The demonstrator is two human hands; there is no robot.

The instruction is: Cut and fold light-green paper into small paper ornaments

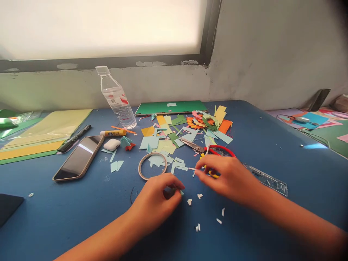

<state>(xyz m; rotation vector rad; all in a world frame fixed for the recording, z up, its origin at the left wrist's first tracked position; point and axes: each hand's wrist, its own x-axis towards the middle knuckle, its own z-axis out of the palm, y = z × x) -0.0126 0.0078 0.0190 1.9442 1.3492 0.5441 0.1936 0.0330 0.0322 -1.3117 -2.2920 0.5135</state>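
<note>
My left hand [160, 195] is closed low over the table. A small corner of pale green paper [182, 193] shows at its pinched thumb and finger; the rest is hidden inside the hand. Thumb and forefinger of my right hand [228, 175] pinch together at the end of a thin pale paper strip [191, 168]. Just behind the right hand lie scissors [221, 149] with red handles, blades pointing left. A roll of tape [140, 167] lies beyond the left hand. Tiny white paper bits [189, 202] are scattered between and in front of my hands.
Coloured paper scraps [168, 145] cover the table's middle, before a green board [174, 107]. A water bottle [118, 99] stands at the back. To the left are a phone [78, 157], glue stick [114, 133], white case [111, 145] and marker [74, 138]. A clear stencil ruler [268, 178] lies right.
</note>
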